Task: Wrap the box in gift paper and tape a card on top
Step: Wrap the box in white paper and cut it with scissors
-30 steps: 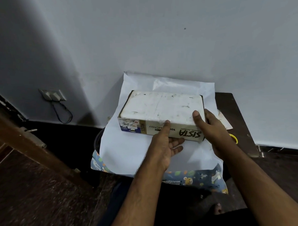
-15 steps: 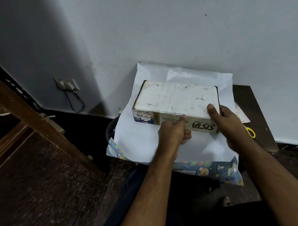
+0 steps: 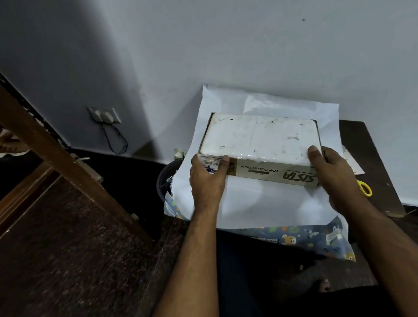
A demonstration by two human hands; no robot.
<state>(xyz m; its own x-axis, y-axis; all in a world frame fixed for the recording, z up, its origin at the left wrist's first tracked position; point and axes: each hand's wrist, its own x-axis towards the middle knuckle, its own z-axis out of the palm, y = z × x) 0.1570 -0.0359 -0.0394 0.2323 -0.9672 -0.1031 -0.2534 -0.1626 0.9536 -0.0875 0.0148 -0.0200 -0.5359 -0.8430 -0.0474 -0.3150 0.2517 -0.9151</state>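
Grey wall point(image 3: 230, 52) fills the top of frame; dark table point(image 3: 373, 164) at right. Head view: box point(image 3: 260, 141) sits centre-right on paper point(image 3: 261, 203), white side up, printed edge curling at the lower edge of the sheet. Left hand point(image 3: 207, 179) grips the box's near-left corner, thumb on the front face. Right hand point(image 3: 333, 174) grips the near-right corner, thumb on top. Yellow scissors point(image 3: 364, 187) just right of the right hand, partly hidden. Wall socket point(image 3: 104, 115) at centre-left.

Left hand point(image 3: 206, 182) and right hand point(image 3: 333, 173) grip the box point(image 3: 260, 146) lying on gift paper point(image 3: 261, 203).
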